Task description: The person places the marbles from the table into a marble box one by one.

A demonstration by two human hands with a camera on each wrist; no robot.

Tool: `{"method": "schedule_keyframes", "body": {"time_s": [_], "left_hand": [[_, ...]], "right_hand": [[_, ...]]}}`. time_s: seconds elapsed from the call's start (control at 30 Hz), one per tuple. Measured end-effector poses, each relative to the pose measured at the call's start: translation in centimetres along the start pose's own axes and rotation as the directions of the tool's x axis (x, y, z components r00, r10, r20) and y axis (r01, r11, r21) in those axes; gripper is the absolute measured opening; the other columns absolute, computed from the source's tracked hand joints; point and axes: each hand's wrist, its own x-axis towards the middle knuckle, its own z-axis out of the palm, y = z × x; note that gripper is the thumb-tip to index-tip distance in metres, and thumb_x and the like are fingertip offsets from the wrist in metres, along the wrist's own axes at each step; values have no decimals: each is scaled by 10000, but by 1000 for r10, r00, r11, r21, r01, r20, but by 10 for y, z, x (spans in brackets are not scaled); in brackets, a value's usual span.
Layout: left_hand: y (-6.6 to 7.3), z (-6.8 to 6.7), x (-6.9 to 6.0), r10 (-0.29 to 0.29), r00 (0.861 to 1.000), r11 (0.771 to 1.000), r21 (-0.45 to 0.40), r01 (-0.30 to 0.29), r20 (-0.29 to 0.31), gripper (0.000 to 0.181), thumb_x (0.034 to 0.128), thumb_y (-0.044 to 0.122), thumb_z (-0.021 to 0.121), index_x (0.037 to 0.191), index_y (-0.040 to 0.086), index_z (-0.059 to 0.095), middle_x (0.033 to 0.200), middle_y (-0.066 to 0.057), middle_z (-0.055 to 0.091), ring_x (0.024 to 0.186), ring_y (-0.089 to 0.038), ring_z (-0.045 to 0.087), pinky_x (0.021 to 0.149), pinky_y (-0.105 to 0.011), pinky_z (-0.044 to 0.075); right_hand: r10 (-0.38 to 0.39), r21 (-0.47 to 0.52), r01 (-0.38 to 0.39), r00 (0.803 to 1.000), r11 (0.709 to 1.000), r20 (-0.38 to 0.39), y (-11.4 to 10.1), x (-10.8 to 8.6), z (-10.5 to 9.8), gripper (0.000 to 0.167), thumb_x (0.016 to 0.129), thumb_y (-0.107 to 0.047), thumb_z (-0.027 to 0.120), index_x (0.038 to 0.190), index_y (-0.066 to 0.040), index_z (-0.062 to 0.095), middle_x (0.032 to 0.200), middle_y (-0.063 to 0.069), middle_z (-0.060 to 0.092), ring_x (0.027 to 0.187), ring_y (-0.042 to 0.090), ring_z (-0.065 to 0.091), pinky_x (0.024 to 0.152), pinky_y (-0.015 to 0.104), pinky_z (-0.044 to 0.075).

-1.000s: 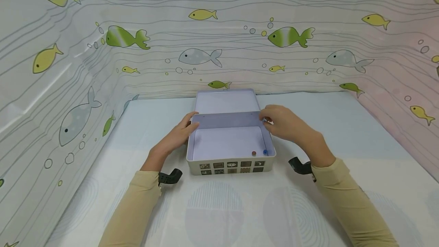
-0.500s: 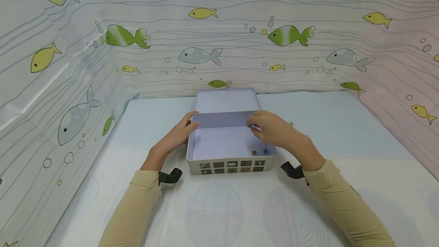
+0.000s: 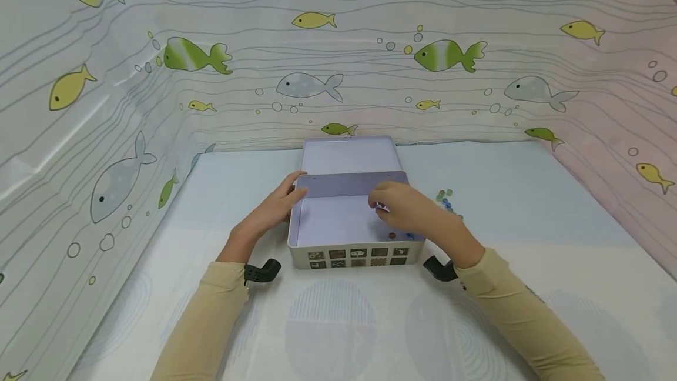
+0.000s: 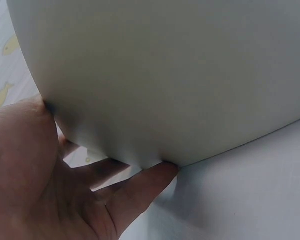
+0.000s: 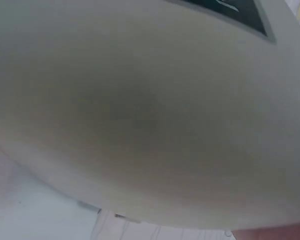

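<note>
White open box [image 3: 338, 219]: left hand [image 3: 271, 210] grips edge, right hand [image 3: 404, 207] pinches bead [image 3: 378, 207].

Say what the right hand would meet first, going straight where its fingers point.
The right hand would likely meet the pale lilac floor of the open rectangular white box; depth is unclear.

Bench [image 3: 529, 204] has a pale cover, light blue toward the back and whiter in front, with faint grey and blue circle prints [image 3: 330, 328] on the near part. White box [image 3: 298, 258] sits flat on it, roughly mid-width, small pictures along its front wall, lid [image 3: 349, 156] open at the back. Small round pieces [image 3: 447, 205], green and blue among them, lie loosely clustered right of the box, some partly hidden.
</note>
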Motion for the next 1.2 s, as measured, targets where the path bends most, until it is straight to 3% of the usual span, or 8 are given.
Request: {"method": "schedule_keyframes", "body": {"time_s": [0.3,0.73,0.97,1.2], "left_hand": [[1,-4,2,-5,1000,1000,-15,5,8,618,1039,544,380,1575,390,114,1673,-102,116,1508,-429,209,1081,-678,346],[8,-9,1,-15,1000,1000,-4,15,14,621,1045,534,371,1582,358,114,1661,-116,158,1483,-419,280,1053,-644,405],[8,-12,3,-23,1000,1000,-11,23,20,617,1045,530,381,1579,368,117,1663,-114,148,1491,-425,257,1059,-659,388],[6,-12,7,-11,999,1000,3,11,30,589,1063,484,356,1583,339,117,1596,-165,289,1405,-435,398,924,-533,520]], "right_hand": [[-14,-62,16,999,998,41,-3,7,12,125,906,-61,675,1016,-94,725,967,-3,663,869,133,618,773,299,532],[12,-29,-9,995,1000,95,-10,12,12,110,891,-48,684,963,-122,723,923,-28,669,790,98,578,720,264,514],[7,-34,-3,993,999,114,-11,14,11,86,890,-48,685,936,-108,726,880,-18,679,754,85,572,707,260,514],[30,-22,-27,988,999,150,-11,14,8,77,895,-46,665,923,-94,719,850,-24,664,732,93,536,697,263,500]]}}
